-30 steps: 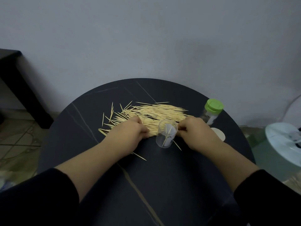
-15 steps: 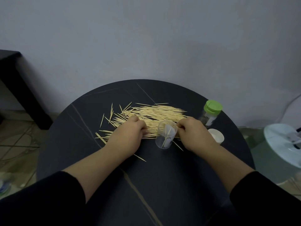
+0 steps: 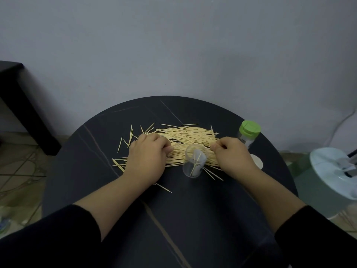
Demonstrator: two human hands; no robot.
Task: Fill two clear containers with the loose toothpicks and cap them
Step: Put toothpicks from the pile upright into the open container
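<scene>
pale toothpicks (image 3: 190, 135) heaped, clear container (image 3: 194, 164) upright (few sticks inside)

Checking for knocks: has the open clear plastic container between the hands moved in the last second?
No. The open clear plastic container keeps its place against the white round cap to its right and the green-capped clear bottle behind that.

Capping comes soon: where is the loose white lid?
In the head view, the white lid lies on the right side of the table, just right of the right hand and nearer than the green-capped bottle.
</scene>
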